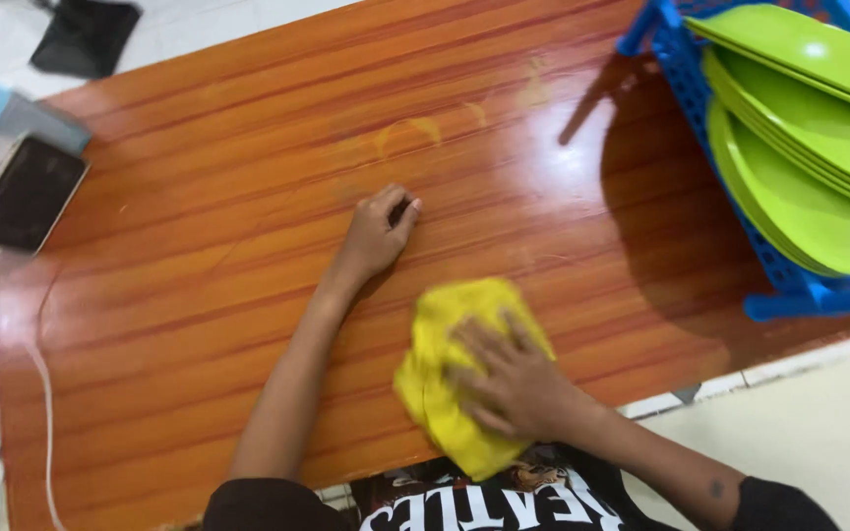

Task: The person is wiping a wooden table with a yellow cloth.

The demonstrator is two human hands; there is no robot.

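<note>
Blue plastic dish rack (pixel 789 280) at the far right corner of the wooden table (pixel 199 226), holding green plates (pixel 799 192). Dark tablet (pixel 27 192) off the table's left edge. White cord (pixel 46 413) along that edge.

rack (pixel 799 285): cut off right | plates (pixel 809 147): cropped at edge | cloth (pixel 445 383): part under right hand (pixel 518 383)

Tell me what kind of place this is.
Probably a home kitchen or dining area: a glossy wooden table, a blue plastic rack stacked with green plates, and the right hand pressing a yellow cloth on the tabletop.
</note>
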